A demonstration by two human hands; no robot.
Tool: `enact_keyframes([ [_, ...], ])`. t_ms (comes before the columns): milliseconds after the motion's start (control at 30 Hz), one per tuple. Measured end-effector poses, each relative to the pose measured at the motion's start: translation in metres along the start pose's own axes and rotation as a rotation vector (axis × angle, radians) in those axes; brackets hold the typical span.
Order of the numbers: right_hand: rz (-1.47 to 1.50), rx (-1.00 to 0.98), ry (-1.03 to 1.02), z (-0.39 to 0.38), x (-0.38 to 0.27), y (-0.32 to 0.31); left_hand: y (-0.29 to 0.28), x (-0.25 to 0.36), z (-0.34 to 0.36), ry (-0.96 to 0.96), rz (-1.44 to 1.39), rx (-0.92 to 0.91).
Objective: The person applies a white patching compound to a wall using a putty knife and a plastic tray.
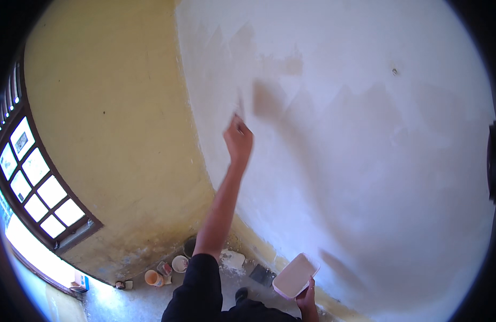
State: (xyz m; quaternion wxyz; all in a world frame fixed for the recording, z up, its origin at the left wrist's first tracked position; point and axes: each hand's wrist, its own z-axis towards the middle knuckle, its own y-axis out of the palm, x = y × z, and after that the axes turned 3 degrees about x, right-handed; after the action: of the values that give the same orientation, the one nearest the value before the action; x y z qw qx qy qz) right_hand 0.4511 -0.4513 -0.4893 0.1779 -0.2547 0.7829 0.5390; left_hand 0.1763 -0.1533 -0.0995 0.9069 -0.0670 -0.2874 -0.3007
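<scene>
My left hand [238, 138] is raised in front of the white-coated wall [355, 161], near the corner. Its fingers are closed round a thin, pale tool [240, 101], smeared and seen nearly edge-on, like a scraper. I cannot tell whether the tool touches the wall. Low on the right, my right hand [307, 297] grips the edge of a shallow rectangular tray [296, 276], its inside pale and off-white. Greyish patches with angular edges mark the wall around and above my left hand, and my arm's shadow falls across it.
A yellow wall [114, 123] meets the white one at the corner; a dark-framed window [44, 188] is at the left. Along the floor stand an orange container [153, 278], a white tub [179, 263] and a dark bucket [189, 246]. A dark flat piece [262, 275] lies below the white wall.
</scene>
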Motion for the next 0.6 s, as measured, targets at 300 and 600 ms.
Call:
enact_keyframes([
  [300, 0.021, -0.041, -0.028, -0.015, 0.008, 0.020, 0.046, -0.046, 0.135, -0.355, 0.085, 0.024],
  [600, -0.025, -0.054, -0.105, 0.000, 0.011, -0.003, 0.017, 0.154, 0.018, 0.118, -0.098, -0.234],
])
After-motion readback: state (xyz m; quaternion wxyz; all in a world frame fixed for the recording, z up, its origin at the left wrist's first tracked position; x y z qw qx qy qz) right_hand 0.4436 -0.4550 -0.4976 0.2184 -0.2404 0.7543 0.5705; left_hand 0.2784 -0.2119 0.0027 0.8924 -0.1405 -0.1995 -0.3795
